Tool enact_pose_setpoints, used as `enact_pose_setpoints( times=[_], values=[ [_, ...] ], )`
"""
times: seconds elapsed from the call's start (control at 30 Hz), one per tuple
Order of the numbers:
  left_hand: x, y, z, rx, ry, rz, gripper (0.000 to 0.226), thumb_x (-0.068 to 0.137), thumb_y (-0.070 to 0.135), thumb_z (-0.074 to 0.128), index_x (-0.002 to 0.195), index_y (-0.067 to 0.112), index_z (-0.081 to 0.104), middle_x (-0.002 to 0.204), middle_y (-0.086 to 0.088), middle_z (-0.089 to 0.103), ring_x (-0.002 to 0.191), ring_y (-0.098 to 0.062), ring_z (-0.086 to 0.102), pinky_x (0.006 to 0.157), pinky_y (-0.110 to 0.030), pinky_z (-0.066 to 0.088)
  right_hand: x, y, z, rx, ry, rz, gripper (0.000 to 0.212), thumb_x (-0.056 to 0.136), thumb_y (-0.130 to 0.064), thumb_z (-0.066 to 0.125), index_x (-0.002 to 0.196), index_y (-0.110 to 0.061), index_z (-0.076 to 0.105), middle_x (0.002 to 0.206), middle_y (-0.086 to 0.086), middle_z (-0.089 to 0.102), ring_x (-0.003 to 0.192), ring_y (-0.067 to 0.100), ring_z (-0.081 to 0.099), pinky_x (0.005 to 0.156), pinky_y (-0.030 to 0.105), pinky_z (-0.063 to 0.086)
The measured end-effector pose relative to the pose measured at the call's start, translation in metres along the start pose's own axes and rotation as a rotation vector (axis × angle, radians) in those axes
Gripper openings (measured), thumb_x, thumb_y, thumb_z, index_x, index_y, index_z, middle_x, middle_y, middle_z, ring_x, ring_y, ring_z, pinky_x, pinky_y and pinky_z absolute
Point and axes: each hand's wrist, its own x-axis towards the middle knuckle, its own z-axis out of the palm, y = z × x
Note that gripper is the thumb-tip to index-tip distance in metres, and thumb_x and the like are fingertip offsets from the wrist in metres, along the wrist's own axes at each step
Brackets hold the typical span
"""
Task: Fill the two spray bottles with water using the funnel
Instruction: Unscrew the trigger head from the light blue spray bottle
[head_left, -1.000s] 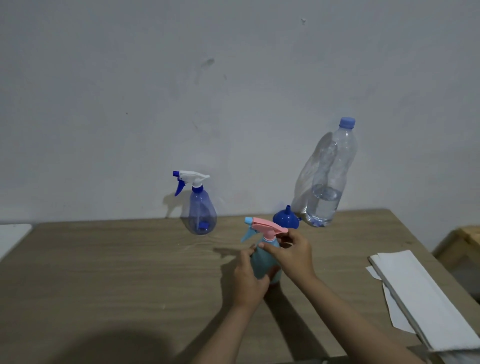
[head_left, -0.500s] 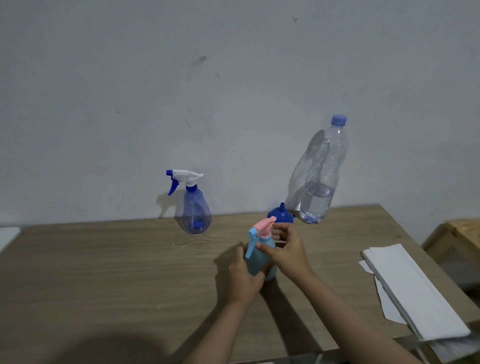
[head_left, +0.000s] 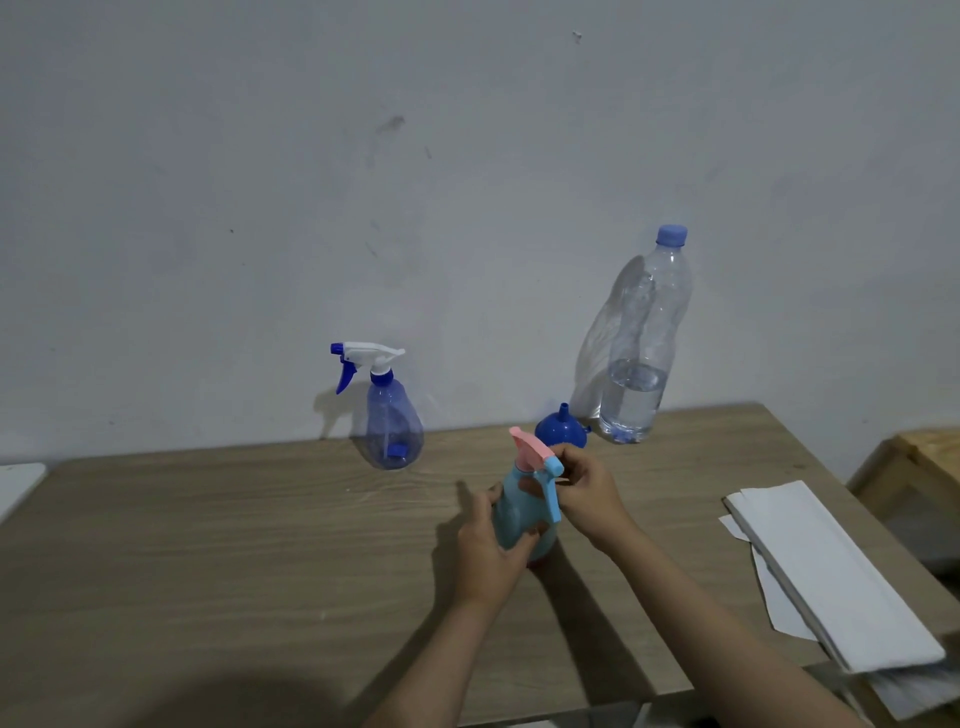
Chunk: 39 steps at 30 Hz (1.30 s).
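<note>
Left hand (head_left: 485, 551) grips the teal bottle (head_left: 519, 519); right hand (head_left: 587, 491) pinches its pink head (head_left: 532, 449). Keep the base planted mid-table (head_left: 208, 545) and unscrew steadily.

Taking the funnel (head_left: 561, 432) as my mark on the tabletop (head_left: 218, 545): the water bottle (head_left: 641, 353) stands just to its right, by the wall (head_left: 363, 182). The second spray bottle (head_left: 389, 415) stands well to its left, also by the wall. Just before the funnel is the spray bottle (head_left: 519, 512) in my grip, left hand (head_left: 485, 551) on its body, right hand (head_left: 587, 493) at its head. The folded papers (head_left: 826, 577) lie far right of the funnel, nearer me.
</note>
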Motion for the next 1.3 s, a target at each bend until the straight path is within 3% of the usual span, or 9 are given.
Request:
enact_pose_setpoints(
  times=[0.2, 0.37, 0.5, 0.6, 0.7, 0.9, 1.1, 1.2, 1.3],
  values=[
    [0.001, 0.0, 0.001, 0.011, -0.005, 0.018, 0.059, 0.074, 0.028, 0.08, 0.122, 0.017, 0.048, 0.112, 0.013, 0.053, 0.099, 0.0, 0.051, 0.063, -0.001, 0.044, -0.001, -0.004, -0.01, -0.193, -0.157, 0.017, 0.041, 0.085, 0.008, 0.052, 0.108, -0.023, 0.063, 0.106, -0.005, 0.065, 0.104, 0.012, 0.059, 0.079, 0.019, 0.05],
    [-0.001, 0.001, 0.0, 0.024, 0.0, 0.023, 0.053, 0.074, 0.029, 0.079, 0.118, 0.019, 0.049, 0.106, 0.016, 0.053, 0.094, -0.001, 0.056, 0.061, -0.003, 0.044, -0.003, -0.019, -0.01, -0.184, -0.168, 0.051, 0.059, 0.086, 0.013, 0.042, 0.104, -0.042, 0.054, 0.104, -0.012, 0.061, 0.099, 0.006, 0.057, 0.073, 0.013, 0.05],
    [-0.001, 0.001, 0.0, 0.002, 0.007, -0.023, 0.047, 0.072, 0.029, 0.081, 0.107, 0.015, 0.053, 0.09, 0.012, 0.059, 0.072, 0.004, 0.055, 0.059, -0.002, 0.042, 0.002, -0.028, -0.009, -0.102, -0.153, 0.002, 0.043, 0.091, 0.006, 0.05, 0.104, -0.034, 0.061, 0.104, -0.007, 0.068, 0.099, 0.01, 0.062, 0.083, 0.02, 0.051],
    [0.0, -0.002, 0.003, -0.03, 0.028, -0.056, 0.054, 0.067, 0.028, 0.083, 0.11, 0.014, 0.054, 0.1, 0.006, 0.064, 0.088, -0.011, 0.063, 0.067, -0.003, 0.041, 0.004, -0.04, -0.003, 0.051, -0.004, -0.071, 0.023, 0.088, -0.002, 0.063, 0.1, -0.022, 0.064, 0.094, -0.004, 0.071, 0.093, 0.012, 0.063, 0.088, 0.032, 0.049],
    [0.0, -0.002, 0.004, -0.012, 0.012, -0.077, 0.056, 0.068, 0.032, 0.082, 0.114, 0.018, 0.053, 0.106, 0.006, 0.065, 0.093, -0.01, 0.061, 0.065, -0.007, 0.04, 0.006, -0.076, -0.004, 0.178, 0.201, -0.171, 0.022, 0.084, -0.002, 0.068, 0.097, -0.019, 0.063, 0.077, -0.002, 0.069, 0.079, 0.013, 0.062, 0.073, 0.023, 0.051],
    [-0.004, 0.0, 0.002, 0.078, 0.029, -0.059, 0.056, 0.07, 0.039, 0.08, 0.116, 0.023, 0.052, 0.104, 0.008, 0.066, 0.094, -0.015, 0.064, 0.061, -0.012, 0.036, 0.004, -0.14, -0.027, 0.282, 0.463, -0.402, 0.016, 0.084, -0.01, 0.07, 0.095, -0.021, 0.065, 0.082, 0.016, 0.061, 0.076, 0.02, 0.059, 0.071, 0.03, 0.053],
    [-0.003, -0.002, 0.004, 0.014, 0.036, -0.031, 0.054, 0.07, 0.028, 0.083, 0.113, 0.013, 0.054, 0.1, 0.007, 0.058, 0.088, -0.01, 0.055, 0.064, 0.0, 0.039, -0.007, -0.053, -0.045, -0.151, 0.654, -0.145, 0.015, 0.083, -0.022, 0.071, 0.081, -0.008, 0.066, 0.064, 0.006, 0.06, 0.058, 0.013, 0.053, 0.059, 0.031, 0.043],
    [-0.003, -0.002, 0.005, 0.013, 0.028, -0.041, 0.055, 0.07, 0.029, 0.082, 0.114, 0.014, 0.053, 0.108, 0.002, 0.062, 0.089, -0.01, 0.055, 0.062, -0.001, 0.039, -0.018, 0.005, -0.05, -0.448, 0.583, -0.031, 0.016, 0.084, -0.02, 0.07, 0.075, -0.009, 0.064, 0.057, 0.001, 0.055, 0.052, 0.011, 0.048, 0.049, 0.025, 0.035],
    [-0.003, -0.002, 0.003, 0.08, 0.031, -0.038, 0.06, 0.071, 0.044, 0.078, 0.118, 0.024, 0.048, 0.115, 0.005, 0.062, 0.092, -0.011, 0.059, 0.064, -0.008, 0.045, -0.027, 0.044, -0.05, -0.512, 0.465, 0.155, 0.01, 0.088, -0.024, 0.066, 0.083, -0.015, 0.064, 0.069, -0.002, 0.063, 0.064, 0.011, 0.06, 0.054, 0.022, 0.046]
  ],
)
